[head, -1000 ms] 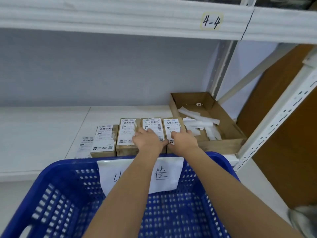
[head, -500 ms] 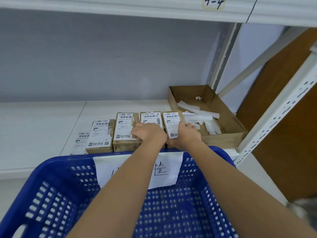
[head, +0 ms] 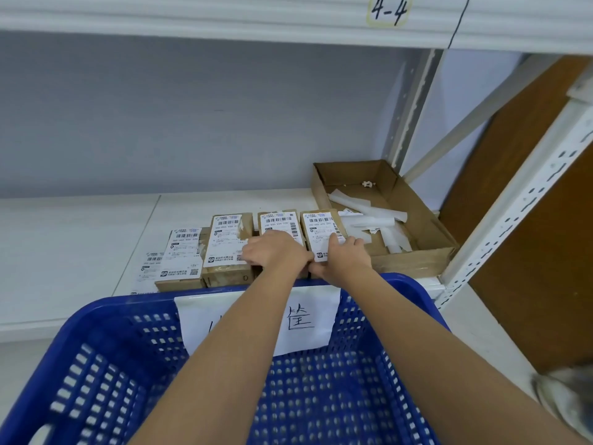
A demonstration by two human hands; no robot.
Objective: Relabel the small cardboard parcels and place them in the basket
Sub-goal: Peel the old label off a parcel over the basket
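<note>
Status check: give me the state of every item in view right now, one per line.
Four parcels: on shelf, labelled on top.
Blue basket: no parcels visible inside.
Cardboard tray: open, holding white paper strips.
Left hand: resting on third parcel.
Right hand: gripping rightmost parcel.

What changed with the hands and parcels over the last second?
Little changed. The right hand shifted from lying on top of the rightmost parcel to gripping it, thumb on its label. The left hand stayed pressing on the neighbouring parcel. All four parcels remain in their row on the shelf; none shows in the blue basket.
</note>
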